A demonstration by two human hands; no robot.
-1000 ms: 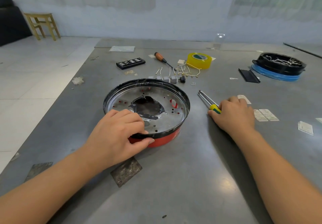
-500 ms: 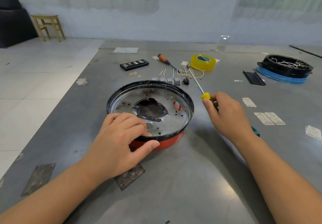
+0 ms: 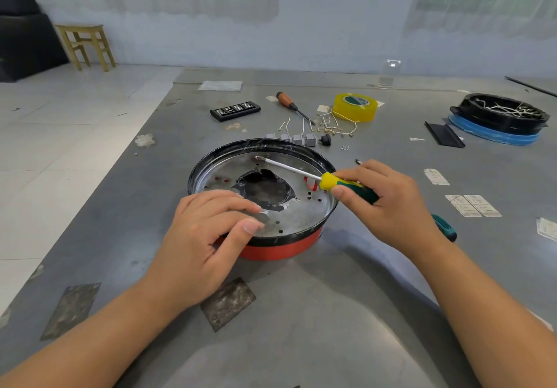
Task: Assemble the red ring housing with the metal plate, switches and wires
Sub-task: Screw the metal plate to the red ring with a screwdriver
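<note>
The red ring housing (image 3: 280, 249) with a black rim sits in the middle of the grey table. A round metal plate (image 3: 301, 215) with small holes and a ragged central opening lies inside it. My left hand (image 3: 205, 237) grips the housing's near rim, fingers on the plate and thumb on the rim. My right hand (image 3: 388, 203) holds a yellow-green screwdriver (image 3: 340, 184); its shaft stretches over the plate with the tip at the far left of the plate. Grey switches (image 3: 297, 139) and loose wires (image 3: 331, 126) lie just beyond the housing.
Further back are a yellow tape roll (image 3: 355, 107), an orange-handled screwdriver (image 3: 291, 105) and a black bit case (image 3: 235, 110). A black and blue housing (image 3: 500, 119) holding wires sits at the far right, with a black strip (image 3: 444, 134) beside it. Paper labels (image 3: 473, 205) lie right.
My right hand lifted the yellow-green screwdriver off the table and swung it left, so its tip now reaches over the plate. My left hand stayed on the housing's rim.
</note>
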